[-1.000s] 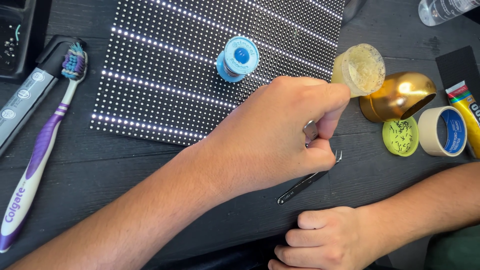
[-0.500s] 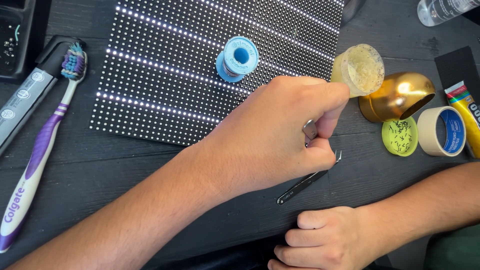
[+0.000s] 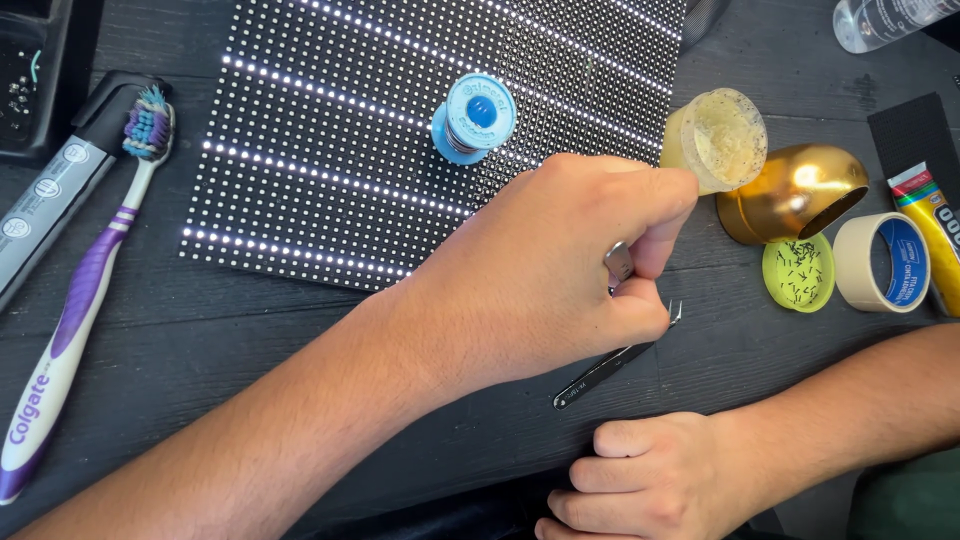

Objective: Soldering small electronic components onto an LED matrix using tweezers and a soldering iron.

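Left hand point(image 3: 560, 270) is over the dark table point(image 3: 200, 400) with the fingers curled in tight, forefinger hooked down to meet the thumb. Right at that pinch there's a small silver piece point(image 3: 618, 262). It sits between the two fingertips, though I can't tell whether it's truly gripped or just showing through. Under the lowest curled finger lie the tweezers point(image 3: 610, 362), flat on the wood, points poking out past the knuckle and handle trailing back toward the wrist. The finger seems to touch them, but I can't call it a hold. Right hand point(image 3: 650, 480) is a closed fist near the handle end of the tweezers, nothing visible in it, resting at the table edge. Beyond the left knuckles is the dotted LED panel point(image 3: 300, 180) with a blue spool point(image 3: 475, 115) on it. Just past the forefinger tip stands a cloudy jar point(image 3: 715, 140), then a gold cup point(image 3: 790, 195) on its side and a yellow-green lid point(image 3: 800, 272) of tiny dark bits. A tape roll point(image 3: 880, 262) lies farther out, and a toothbrush point(image 3: 80, 310) well behind the wrist. My read is a fine pinch-and-position step, small part at the fingertips. Any next move calls for a steady pinch and a clean grasp on the tweezers without nudging the jar.
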